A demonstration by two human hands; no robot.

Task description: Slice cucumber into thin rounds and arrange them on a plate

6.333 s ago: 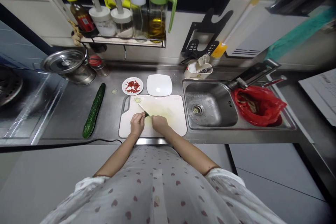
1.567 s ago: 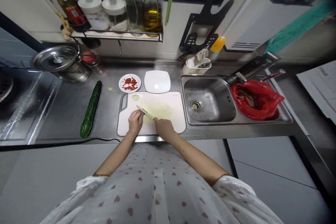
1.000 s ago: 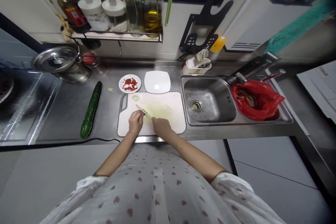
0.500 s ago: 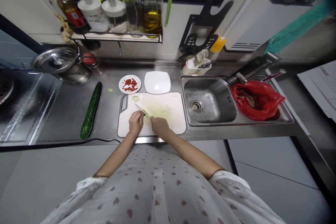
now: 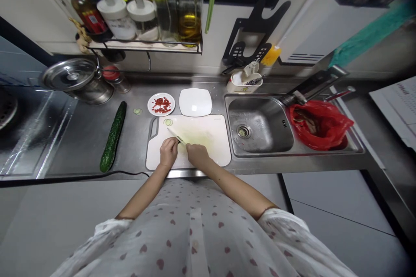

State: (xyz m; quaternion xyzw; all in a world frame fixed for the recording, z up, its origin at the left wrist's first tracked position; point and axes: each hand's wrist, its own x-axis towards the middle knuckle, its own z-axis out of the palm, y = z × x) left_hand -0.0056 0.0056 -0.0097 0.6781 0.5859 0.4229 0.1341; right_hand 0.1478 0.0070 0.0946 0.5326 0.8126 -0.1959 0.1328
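Your right hand [image 5: 197, 155] is curled closed around the handle of a knife [image 5: 176, 136], over the near part of the white cutting board [image 5: 214, 138]. The blade's long axis runs diagonally, from your right hand up and to the left, with the tip pointing toward the board's far-left corner, near a loose cucumber slice [image 5: 168, 122]. Your left hand [image 5: 169, 152] sits just beside the blade, fingers bent down and pressing on the board; whatever lies under them is hidden, so you cannot tell what they grip. The board lies on the steel tabletop [image 5: 84, 138], close to its front edge and just left of the sink [image 5: 260, 127]. A whole cucumber [image 5: 113, 136] lies well apart to the left, lengthwise away from you.
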